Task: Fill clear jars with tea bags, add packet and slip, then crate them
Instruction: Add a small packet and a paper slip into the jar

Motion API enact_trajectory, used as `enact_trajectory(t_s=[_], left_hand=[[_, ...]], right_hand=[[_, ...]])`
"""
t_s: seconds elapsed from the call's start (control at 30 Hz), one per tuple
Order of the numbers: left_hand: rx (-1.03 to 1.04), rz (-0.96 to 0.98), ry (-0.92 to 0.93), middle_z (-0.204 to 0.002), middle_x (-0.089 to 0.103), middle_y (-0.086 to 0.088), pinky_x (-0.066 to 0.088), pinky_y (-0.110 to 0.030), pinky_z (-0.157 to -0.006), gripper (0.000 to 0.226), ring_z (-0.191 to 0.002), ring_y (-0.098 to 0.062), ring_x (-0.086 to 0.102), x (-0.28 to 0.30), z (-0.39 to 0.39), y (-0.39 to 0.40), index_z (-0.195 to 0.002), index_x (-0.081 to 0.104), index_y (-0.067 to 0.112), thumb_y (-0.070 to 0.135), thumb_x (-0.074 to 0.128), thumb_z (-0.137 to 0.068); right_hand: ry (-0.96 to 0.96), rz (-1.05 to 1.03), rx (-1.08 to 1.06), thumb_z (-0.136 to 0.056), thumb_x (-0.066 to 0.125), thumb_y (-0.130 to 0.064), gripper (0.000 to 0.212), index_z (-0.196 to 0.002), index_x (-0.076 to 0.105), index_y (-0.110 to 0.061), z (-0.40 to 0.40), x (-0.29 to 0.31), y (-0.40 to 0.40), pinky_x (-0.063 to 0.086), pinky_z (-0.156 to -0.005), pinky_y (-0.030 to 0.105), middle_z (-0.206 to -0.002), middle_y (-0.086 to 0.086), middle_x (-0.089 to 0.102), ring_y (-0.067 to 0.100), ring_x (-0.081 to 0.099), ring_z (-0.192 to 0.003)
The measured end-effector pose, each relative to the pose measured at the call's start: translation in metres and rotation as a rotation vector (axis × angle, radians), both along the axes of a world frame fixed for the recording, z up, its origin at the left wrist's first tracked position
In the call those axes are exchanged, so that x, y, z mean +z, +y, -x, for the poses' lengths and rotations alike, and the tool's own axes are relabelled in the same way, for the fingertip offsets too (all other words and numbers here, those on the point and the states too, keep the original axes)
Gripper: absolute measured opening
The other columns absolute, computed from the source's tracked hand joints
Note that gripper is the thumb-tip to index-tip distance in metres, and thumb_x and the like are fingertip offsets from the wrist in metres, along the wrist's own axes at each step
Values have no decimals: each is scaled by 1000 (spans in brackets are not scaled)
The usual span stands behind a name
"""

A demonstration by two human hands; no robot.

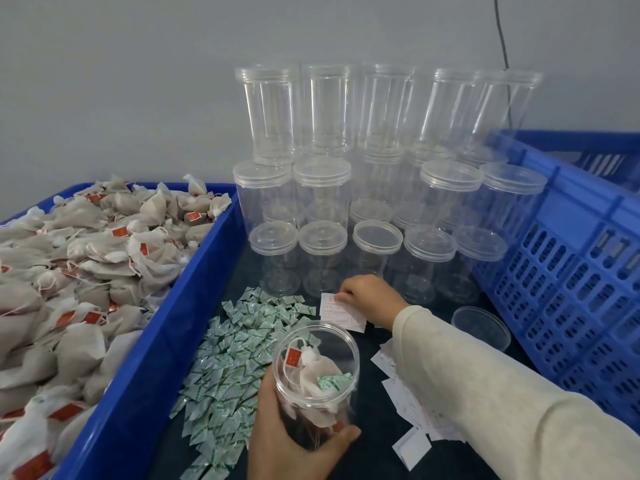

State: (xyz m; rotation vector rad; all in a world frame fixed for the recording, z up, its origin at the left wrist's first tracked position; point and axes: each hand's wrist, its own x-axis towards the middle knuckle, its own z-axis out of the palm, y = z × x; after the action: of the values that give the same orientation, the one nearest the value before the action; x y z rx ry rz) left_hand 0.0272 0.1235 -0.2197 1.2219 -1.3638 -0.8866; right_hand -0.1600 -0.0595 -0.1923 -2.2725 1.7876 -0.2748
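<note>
Your left hand [287,431] wraps the open jar [317,375], its long axis tilted, mouth facing up toward you, tea bags [317,374] and green packet [332,382] inside. Your right hand [372,297] pinches a slip [341,311] on the table; its red print is unreadable.

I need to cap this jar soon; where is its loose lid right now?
In the head view, the loose lid lies on the dark table, right of the right sleeve, beside the blue crate.

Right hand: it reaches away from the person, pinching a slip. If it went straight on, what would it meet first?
Probably the front row of lidded clear jars, just beyond the right hand and its slip; depth is uncertain.
</note>
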Motion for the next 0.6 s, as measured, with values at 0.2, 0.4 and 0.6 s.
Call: enact_trajectory(t_s=[0.2,0.4,0.6], left_hand=[[-24,-7,-2,-114,54,41,37,4,-73,107,-100,19,53,-3,-1,-2,-121,40,52,48,86,-24],[-35,-14,7,-112,56,37,38,3,-73,107,-100,15,55,-3,-1,-1,-122,41,51,48,87,-25],[5,7,5,-107,58,35,41,-10,-74,109,-96,13,56,-2,3,0,-113,32,75,49,88,-23]], right_hand=[[61,137,50,-101,45,-33,32,-114,67,-13,3,-3,0,43,-86,29,-111,4,65,21,59,-102],[-262,150,-14,-95,59,-33,19,-92,69,-17,9,12,6,48,-72,22,-84,-11,65,2,59,-73],[-559,8,-38,-88,69,-25,12,-77,69,-21,18,58,27,47,-53,9,-68,-2,69,-1,58,-52]])
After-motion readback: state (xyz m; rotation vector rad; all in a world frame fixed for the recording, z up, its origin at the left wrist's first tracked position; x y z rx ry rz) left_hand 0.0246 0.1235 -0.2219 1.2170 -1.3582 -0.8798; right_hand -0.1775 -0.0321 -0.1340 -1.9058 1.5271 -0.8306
